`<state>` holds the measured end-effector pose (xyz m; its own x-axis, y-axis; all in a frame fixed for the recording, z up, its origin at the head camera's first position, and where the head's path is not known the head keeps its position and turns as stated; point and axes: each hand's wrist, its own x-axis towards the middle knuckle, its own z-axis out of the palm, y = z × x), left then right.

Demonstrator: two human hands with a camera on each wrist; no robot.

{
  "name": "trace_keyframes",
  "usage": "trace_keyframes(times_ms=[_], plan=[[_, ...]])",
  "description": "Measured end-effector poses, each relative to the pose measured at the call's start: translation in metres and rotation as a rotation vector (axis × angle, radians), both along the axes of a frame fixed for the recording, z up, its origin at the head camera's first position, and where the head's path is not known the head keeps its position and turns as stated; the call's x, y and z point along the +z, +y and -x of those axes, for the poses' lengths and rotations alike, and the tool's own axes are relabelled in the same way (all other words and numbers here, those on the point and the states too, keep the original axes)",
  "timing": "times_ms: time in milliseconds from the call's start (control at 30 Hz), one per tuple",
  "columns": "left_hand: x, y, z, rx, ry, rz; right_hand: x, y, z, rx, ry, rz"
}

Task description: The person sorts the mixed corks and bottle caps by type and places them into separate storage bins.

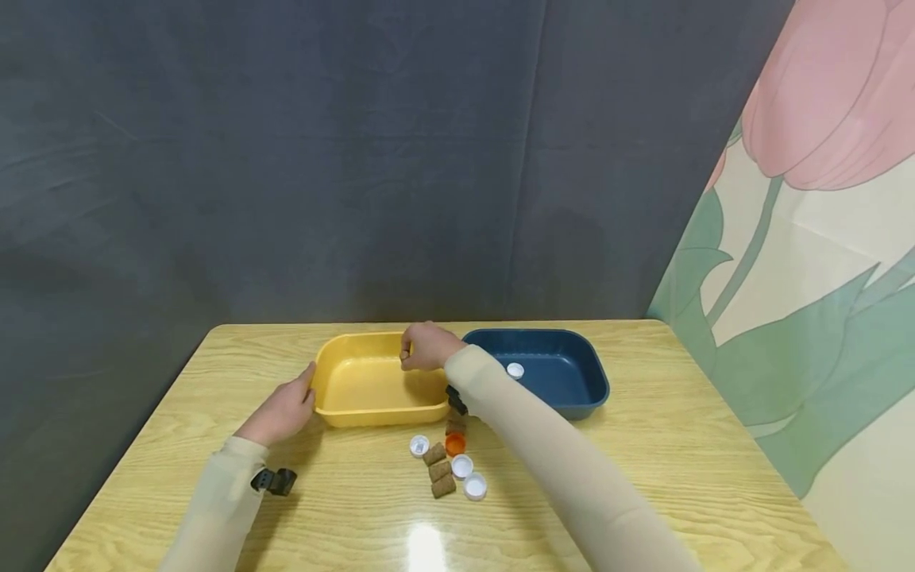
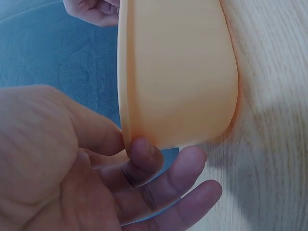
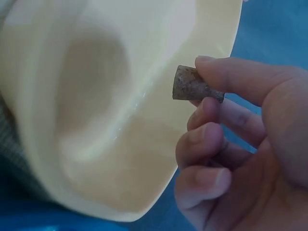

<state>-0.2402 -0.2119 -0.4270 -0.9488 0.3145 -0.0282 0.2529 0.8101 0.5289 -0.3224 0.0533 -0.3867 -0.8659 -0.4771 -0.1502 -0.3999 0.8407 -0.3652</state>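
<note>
My right hand (image 1: 431, 346) is over the right part of the yellow tub (image 1: 379, 416). Between its thumb and fingers it pinches a brown cork (image 3: 191, 84), clear of the tub floor in the right wrist view. At the tub's left end, my left hand (image 1: 284, 405) pinches the rim between thumb and index finger, as the left wrist view shows; its other fingers are loosely bent. Several more corks (image 1: 440, 471) lie on the table in front of the tub. Beside them are white caps (image 1: 475, 486) and an orange cap (image 1: 455, 444).
To the right of the yellow tub stands a dark blue tub (image 1: 561, 407) with a white cap (image 1: 515, 371) in it. My right forearm crosses in front of part of its near-left side. A dark grey curtain (image 1: 322, 159) hangs behind the wooden table (image 1: 686, 477).
</note>
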Motion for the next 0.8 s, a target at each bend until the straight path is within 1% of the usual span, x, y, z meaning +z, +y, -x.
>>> trace_keyframes(times_ms=[100, 267, 367, 467, 600, 800], plan=[[-0.001, -0.001, 0.000, 0.001, -0.008, -0.004, 0.000, -0.006, 0.000, 0.001, 0.000, -0.040], [-0.001, -0.002, 0.002, -0.001, 0.003, 0.000, 0.000, -0.015, -0.002, 0.015, -0.011, -0.097], [-0.001, -0.002, 0.001, 0.003, -0.005, -0.001, -0.001, -0.017, -0.004, 0.018, -0.016, -0.115], [-0.002, -0.001, 0.001, 0.006, -0.021, -0.011, -0.004, -0.016, -0.005, 0.011, -0.034, -0.121], [-0.002, -0.001, 0.000, 0.004, -0.020, -0.017, -0.007, -0.015, -0.004, 0.000, -0.057, -0.125], [-0.002, -0.001, 0.000, 0.005, -0.023, -0.008, -0.010, -0.015, -0.006, -0.018, -0.060, -0.121]])
